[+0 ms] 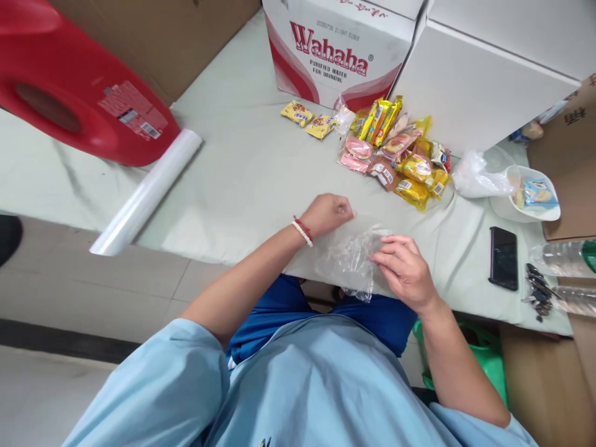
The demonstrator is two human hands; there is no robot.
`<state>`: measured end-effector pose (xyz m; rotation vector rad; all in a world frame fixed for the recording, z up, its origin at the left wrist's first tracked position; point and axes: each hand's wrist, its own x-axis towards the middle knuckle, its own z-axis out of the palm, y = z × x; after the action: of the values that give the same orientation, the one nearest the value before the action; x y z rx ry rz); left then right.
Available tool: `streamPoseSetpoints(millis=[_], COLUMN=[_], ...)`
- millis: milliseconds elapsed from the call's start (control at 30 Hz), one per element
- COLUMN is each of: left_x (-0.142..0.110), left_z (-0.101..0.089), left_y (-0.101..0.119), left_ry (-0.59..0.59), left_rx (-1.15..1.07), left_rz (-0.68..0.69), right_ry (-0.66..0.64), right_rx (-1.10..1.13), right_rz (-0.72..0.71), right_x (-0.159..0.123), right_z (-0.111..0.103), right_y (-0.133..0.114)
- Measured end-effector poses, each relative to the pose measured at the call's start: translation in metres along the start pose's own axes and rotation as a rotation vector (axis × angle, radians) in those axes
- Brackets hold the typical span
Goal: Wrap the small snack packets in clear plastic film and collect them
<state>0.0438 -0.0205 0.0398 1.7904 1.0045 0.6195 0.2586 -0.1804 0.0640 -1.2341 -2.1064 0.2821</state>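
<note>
The bag (350, 256) lies at the right hand's (408, 273) nine o'clock, its edge pinched between thumb and fingers. From the curled left hand (327, 213), it sits at five o'clock; whether those fingers grip it, I cannot tell.

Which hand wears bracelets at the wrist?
The left hand, with red and white bands; the right hand, fingers on the clear bag, is bare-wristed.

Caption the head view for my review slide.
Right hand holds a clear plastic bag beside the curled left hand, with wrapped snacks piled beyond on the table.
</note>
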Motion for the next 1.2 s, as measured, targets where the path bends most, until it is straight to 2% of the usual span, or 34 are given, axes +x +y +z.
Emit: streamPoseSetpoints(millis=[67,167,200,267,367,433,533,567,633,700,767,833,933,1033,1133,1200], left_x=[-0.002,-0.027,-0.039,-0.065,-0.101,-0.118,-0.128,-0.127,-0.118,-0.104,-0.092,-0.087,-0.093,-0.098,-0.089,-0.077], left_z=[-0.013,-0.027,-0.028,-0.026,-0.017,-0.013,-0.014,-0.016,-0.018,-0.019,-0.021,-0.022,-0.026,-0.027,-0.02,-0.013], left_y=[0.003,-0.001,-0.004,-0.016,-0.035,-0.041,-0.035,-0.03,-0.02,-0.014,-0.016,-0.024,-0.037,-0.036,-0.017,-0.005], left_ry=[0.245,0.595,0.667,0.729,0.66,0.667,0.741,0.708,0.483,0.155,-0.088,-0.183,-0.196,-0.119,0.053,0.116], left_rx=[-0.05,-0.102,-0.078,0.009,0.184,0.334,0.637,0.725,0.837,0.888,0.923,0.929,0.847,0.76,0.751,0.761], left_rz=[0.049,0.034,-0.003,-0.117,-0.293,-0.303,-0.094,0.012,0.213,0.306,0.239,0.122,0.07,0.037,-0.003,0.027], right_ry=[0.062,0.134,0.142,0.137,0.113,0.103,0.103,0.103,0.099,0.086,0.069,0.05,-0.019,-0.072,0.098,0.182], right_rx=[-0.074,-0.145,-0.157,-0.166,-0.151,-0.135,-0.123,-0.124,-0.132,-0.147,-0.178,-0.218,-0.206,-0.1,-0.086,-0.112], right_rz=[0.027,0.06,0.071,0.1,0.138,0.157,0.173,0.176,0.177,0.183,0.203,0.253,0.358,0.484,0.536,0.442], right_x=[-0.004,-0.016,-0.021,-0.032,-0.045,-0.05,-0.052,-0.051,-0.048,-0.048,-0.052,-0.062,-0.083,-0.086,-0.052,-0.016], right_z=[-0.01,-0.015,-0.013,-0.004,0.012,0.018,0.019,0.017,0.013,0.009,0.005,0.001,-0.013,-0.038,-0.06,-0.061], right_y=[0.005,0.013,0.016,0.022,0.031,0.037,0.042,0.044,0.045,0.046,0.047,0.05,0.054,0.049,0.032,0.018])
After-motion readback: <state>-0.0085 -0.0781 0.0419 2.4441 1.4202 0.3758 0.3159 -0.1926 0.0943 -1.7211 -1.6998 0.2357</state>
